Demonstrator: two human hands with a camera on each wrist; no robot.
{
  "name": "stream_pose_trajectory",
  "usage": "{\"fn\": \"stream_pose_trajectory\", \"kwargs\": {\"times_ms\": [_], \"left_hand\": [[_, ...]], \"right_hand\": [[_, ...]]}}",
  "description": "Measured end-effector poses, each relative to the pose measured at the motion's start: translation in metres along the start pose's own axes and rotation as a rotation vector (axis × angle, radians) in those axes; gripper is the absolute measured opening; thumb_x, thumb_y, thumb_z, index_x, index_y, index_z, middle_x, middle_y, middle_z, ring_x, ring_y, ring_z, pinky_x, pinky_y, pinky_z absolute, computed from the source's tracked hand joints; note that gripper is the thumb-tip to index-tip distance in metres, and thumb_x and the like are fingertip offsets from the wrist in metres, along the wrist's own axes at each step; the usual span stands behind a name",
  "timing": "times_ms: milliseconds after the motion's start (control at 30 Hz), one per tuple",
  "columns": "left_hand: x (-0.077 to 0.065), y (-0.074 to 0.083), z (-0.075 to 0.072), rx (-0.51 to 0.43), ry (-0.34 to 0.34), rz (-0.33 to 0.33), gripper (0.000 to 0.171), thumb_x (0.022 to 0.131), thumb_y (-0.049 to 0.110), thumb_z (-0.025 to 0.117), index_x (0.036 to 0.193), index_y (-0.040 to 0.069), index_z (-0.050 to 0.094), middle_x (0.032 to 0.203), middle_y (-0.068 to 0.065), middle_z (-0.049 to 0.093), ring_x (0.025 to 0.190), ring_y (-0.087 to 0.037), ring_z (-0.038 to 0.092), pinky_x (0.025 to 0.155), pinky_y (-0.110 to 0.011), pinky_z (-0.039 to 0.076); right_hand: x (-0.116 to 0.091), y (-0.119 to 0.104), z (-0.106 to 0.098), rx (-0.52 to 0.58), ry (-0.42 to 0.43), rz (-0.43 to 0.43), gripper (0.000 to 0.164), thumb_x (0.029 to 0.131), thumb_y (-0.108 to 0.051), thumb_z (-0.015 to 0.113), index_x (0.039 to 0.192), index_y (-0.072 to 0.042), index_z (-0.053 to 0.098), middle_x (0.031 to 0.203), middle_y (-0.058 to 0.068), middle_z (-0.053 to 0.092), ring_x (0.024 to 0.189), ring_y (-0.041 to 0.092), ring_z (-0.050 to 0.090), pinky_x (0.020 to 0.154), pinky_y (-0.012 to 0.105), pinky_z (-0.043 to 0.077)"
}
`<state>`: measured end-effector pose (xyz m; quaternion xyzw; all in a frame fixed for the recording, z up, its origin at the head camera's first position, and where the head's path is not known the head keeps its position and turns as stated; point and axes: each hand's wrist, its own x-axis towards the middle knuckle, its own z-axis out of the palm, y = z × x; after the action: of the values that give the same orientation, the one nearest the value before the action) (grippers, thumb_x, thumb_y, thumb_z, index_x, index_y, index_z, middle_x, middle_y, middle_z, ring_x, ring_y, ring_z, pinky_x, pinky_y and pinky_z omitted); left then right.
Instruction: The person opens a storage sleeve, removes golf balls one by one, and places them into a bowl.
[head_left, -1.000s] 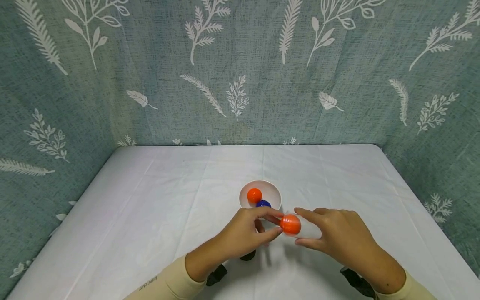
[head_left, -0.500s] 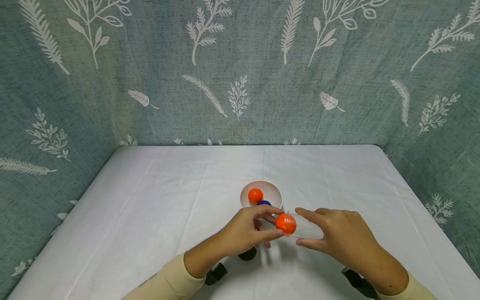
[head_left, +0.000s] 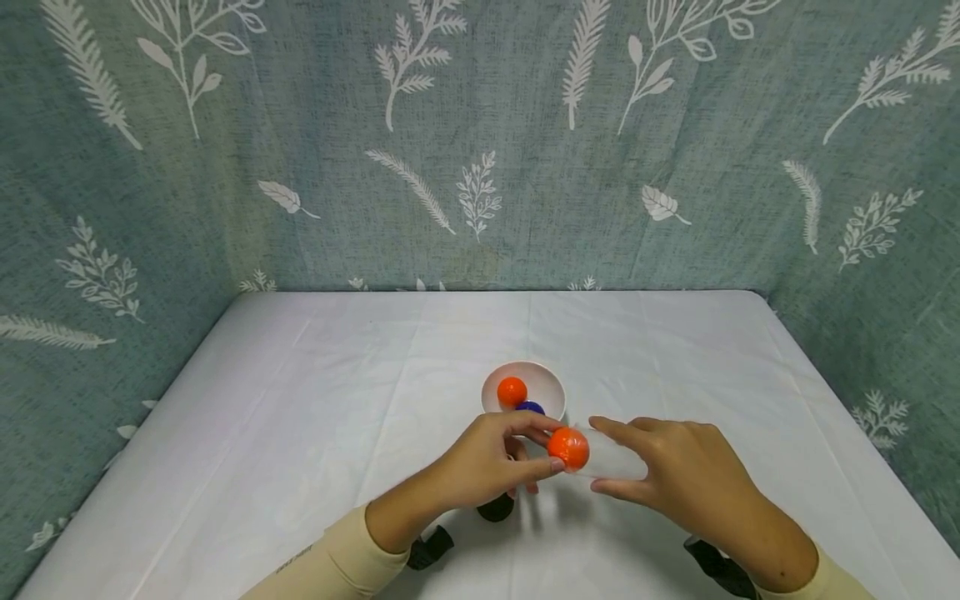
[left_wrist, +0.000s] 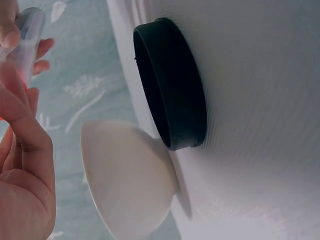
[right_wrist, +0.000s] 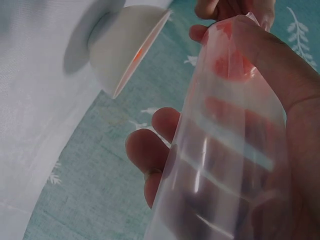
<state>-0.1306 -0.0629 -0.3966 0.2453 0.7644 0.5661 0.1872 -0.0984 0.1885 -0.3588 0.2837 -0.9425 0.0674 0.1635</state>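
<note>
An orange ball [head_left: 567, 449] sits at the left end of a clear plastic tube [head_left: 617, 456], above the table. My left hand [head_left: 491, 458] pinches the ball between thumb and fingers; in the left wrist view the left hand [left_wrist: 25, 165] mostly hides it. My right hand [head_left: 682, 462] grips the tube, thumb on one side and fingers on the other. Through the tube [right_wrist: 225, 150] in the right wrist view, the curled fingers show. Behind the left hand, a white bowl [head_left: 551, 385] holds another orange ball [head_left: 512, 391] and a dark blue ball [head_left: 531, 407], partly hidden.
A black round cap [head_left: 496, 507] with a raised rim lies on the white tablecloth [head_left: 337, 375] below the left hand. In the left wrist view the cap [left_wrist: 185, 90] is close to the bowl [left_wrist: 127, 175]. Leaf-patterned green curtains [head_left: 480, 92] enclose the table.
The orange ball has shifted left, out toward the tube's end, with the left hand's fingertips on it. The right hand and tube have stayed nearly in place.
</note>
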Motion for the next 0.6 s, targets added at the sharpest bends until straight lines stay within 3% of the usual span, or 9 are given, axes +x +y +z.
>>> {"fn": "stream_pose_trajectory", "kwargs": {"times_ms": [133, 400, 600], "left_hand": [[-0.001, 0.001, -0.004, 0.008, 0.020, 0.020, 0.036, 0.088, 0.025, 0.078, 0.123, 0.022, 0.068, 0.108, -0.002, 0.071, 0.065, -0.033, 0.068, 0.055, -0.034, 0.058], [-0.005, 0.000, -0.025, 0.131, 0.133, 0.011, 0.035, 0.087, 0.025, 0.078, 0.121, 0.021, 0.069, 0.104, 0.000, 0.071, 0.057, -0.011, 0.058, 0.054, -0.023, 0.050], [-0.004, -0.003, -0.042, 0.210, 0.187, -0.011, 0.038, 0.086, 0.025, 0.079, 0.122, 0.015, 0.068, 0.104, -0.003, 0.070, 0.054, -0.013, 0.057, 0.052, -0.027, 0.051]], "right_hand": [[0.001, 0.001, 0.000, 0.007, -0.006, 0.012, 0.063, 0.069, -0.061, 0.083, 0.122, -0.029, 0.072, 0.089, -0.004, 0.077, 0.059, 0.008, 0.064, 0.048, 0.020, 0.043], [0.004, 0.002, -0.001, 0.031, -0.023, 0.065, 0.063, 0.069, -0.060, 0.083, 0.123, -0.030, 0.072, 0.089, -0.006, 0.077, 0.059, 0.005, 0.063, 0.049, 0.019, 0.042], [0.004, 0.002, -0.002, 0.037, -0.047, 0.097, 0.063, 0.071, -0.061, 0.081, 0.124, -0.030, 0.071, 0.089, -0.007, 0.076, 0.057, 0.002, 0.057, 0.050, 0.019, 0.040]]}}
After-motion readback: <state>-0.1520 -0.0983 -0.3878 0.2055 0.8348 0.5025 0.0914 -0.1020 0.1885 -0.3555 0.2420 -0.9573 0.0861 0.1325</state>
